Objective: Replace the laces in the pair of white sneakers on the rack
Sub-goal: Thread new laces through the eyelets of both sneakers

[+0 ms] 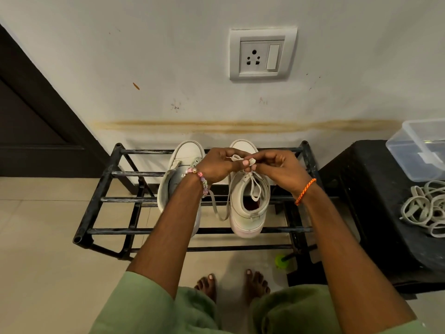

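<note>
Left hand (218, 165): I am seeing it hovering over the gap between the two sneakers, fingers curled and pinching one end of the lace (240, 159); a beaded bracelet (201, 180) is sitting on the wrist.
Right hand (277, 168): I am watching it meeting the left one, thumb and forefinger pinching the same lace from the right side, the other fingers curling loosely (an orange thread band (305, 191) is circling the wrist).
Lace: it is running from the fingers down into the eyelets of the right sneaker (249, 208), with a loose loop hanging between the shoes.
Left sneaker (179, 165): it is standing on the rack (96, 201), toe toward the far wall, partly hidden by the left forearm.
Right sneaker: it is standing just beside it, toe far, opening near.
Spare laces (423, 208): they are lying in a tangle on the black stool (375, 201) at right.
Clear box (419, 150): it is resting on the stool's far side.
Wall socket (262, 54): it is sitting above the rack.
</note>
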`<state>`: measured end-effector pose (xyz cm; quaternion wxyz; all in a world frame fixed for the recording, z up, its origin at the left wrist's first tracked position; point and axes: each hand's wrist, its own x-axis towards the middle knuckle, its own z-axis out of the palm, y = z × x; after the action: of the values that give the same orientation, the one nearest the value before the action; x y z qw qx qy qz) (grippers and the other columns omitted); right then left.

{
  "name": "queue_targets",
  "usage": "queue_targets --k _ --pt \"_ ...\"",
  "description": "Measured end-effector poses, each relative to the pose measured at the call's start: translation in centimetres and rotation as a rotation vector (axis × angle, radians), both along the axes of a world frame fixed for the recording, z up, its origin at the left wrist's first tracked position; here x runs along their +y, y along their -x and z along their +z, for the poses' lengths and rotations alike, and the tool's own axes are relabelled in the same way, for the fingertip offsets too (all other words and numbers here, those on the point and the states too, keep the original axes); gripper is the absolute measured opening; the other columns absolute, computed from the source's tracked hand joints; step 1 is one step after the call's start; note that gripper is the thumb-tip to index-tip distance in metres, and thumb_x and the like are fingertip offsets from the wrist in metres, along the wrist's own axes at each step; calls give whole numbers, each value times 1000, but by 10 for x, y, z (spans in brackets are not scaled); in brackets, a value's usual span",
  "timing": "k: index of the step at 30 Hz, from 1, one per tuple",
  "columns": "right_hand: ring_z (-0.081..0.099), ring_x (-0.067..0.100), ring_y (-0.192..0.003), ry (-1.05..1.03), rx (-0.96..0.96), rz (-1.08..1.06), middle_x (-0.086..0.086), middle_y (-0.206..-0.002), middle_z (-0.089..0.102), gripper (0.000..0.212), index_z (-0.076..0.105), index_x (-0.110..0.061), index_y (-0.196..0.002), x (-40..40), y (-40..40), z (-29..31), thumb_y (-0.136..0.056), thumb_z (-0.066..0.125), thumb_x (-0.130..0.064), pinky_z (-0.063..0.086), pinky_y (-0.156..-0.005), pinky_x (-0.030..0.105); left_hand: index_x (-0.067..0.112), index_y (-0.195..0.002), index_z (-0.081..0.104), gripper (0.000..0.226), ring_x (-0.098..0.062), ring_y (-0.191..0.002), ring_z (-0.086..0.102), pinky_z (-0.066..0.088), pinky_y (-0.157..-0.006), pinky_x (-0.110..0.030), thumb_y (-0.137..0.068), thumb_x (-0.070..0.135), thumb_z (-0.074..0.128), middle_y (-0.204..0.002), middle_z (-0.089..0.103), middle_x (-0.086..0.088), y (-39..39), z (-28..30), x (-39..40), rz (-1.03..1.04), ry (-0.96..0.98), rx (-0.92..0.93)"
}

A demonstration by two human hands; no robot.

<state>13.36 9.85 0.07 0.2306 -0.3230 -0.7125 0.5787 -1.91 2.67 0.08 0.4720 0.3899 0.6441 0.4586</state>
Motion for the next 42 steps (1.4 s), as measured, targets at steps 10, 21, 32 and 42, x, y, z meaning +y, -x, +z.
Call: queue_targets --k 10,21,32,42 --pt "67 8 -73 16 -37 -70 3 -84 70 11 64 -6 -97 3 2 -2 -87 63 -10 54 -75 21 6 -107 70 25 -15 -84 63 50 -87 -28 -83 12 69 -84 71 -4 2 -2 1 34 -12 158" --pt "55 -2 -43 2 -71 -182 -1 -62 62 6 62 -2 -93 2 14 -7 -91 58 -6 46 -47 13 4 -108 70 25 -25 -94 68 48 -83 -24 -84 7 68 -101 71 -17 -3 3 2 -77 -215 812" --pt "55 -3 -45 148 -130 -186 2 -67 61 13 67 -1 -90 2 16 -5 -91 60 -11 46 -49 12 8 -90 75 24 -30 -80 56 47 -60 -35 -79 15 55 -74 69 -9 -8 -2 -4 -99 -397 1178" --pt "61 16 -76 -108 -177 -195 -2 -73 64 3 69 -14 -83 -1 9 -2 -85 67 -14 53 -77 32 5 -94 61 10 -11 -61 37 31 -58 -25 -91 14 57 -68 47 0 -11 7 1 41 236 67"
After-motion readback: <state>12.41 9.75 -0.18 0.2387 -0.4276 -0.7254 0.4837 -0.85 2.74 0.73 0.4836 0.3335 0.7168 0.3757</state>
